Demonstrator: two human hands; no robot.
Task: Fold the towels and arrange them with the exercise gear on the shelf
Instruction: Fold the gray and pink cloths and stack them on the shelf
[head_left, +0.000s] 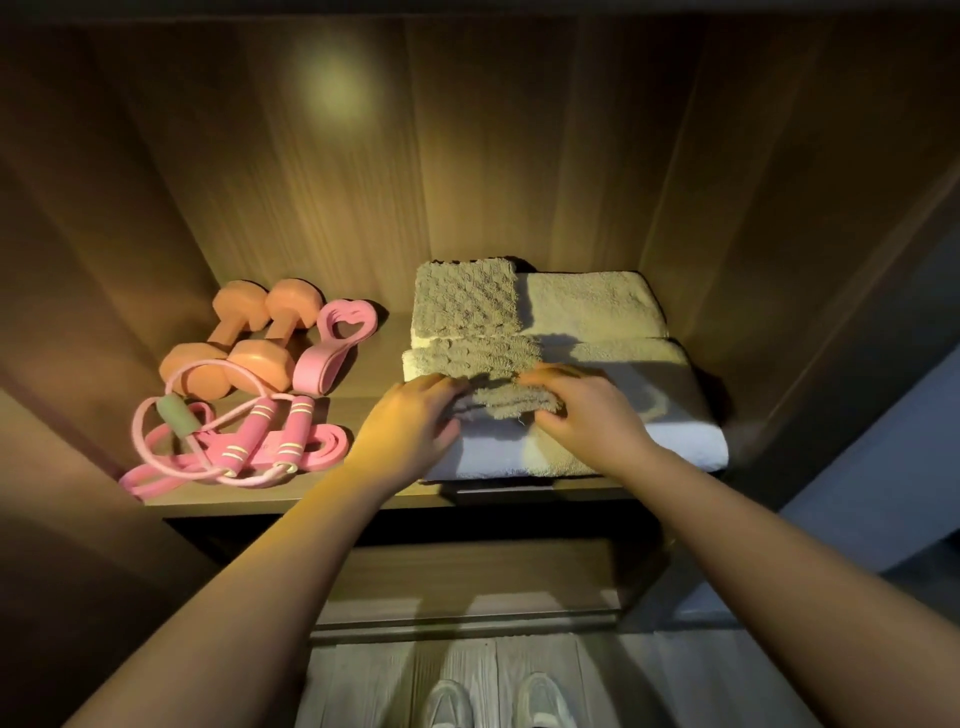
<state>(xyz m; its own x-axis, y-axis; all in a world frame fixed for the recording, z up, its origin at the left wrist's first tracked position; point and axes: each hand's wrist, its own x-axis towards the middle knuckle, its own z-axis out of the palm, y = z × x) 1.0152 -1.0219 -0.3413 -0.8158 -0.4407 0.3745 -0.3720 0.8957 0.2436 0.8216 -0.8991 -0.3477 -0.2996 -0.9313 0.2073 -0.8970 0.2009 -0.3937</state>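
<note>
A: How is the light in here?
B: Dim and warm yellow, from above and to the left. A soft round bright patch sits on the brown wood-grain back panel (332, 83); the corners and side walls sink into dark.
A: Shadows?
B: The left hand (415, 415) and right hand (587, 410) throw dark ones rightward across the folded cream terry towels (592, 306). Raking light picks out the bumps of the grey-brown nubby towel (467, 306). Below the brown wooden shelf board (379, 374) it is nearly black.
A: Sharpness?
B: Fair in the middle. The wide lens bows the side walls, the edges smear, and the pale shoes (540, 696) at the bottom look soft.
</note>
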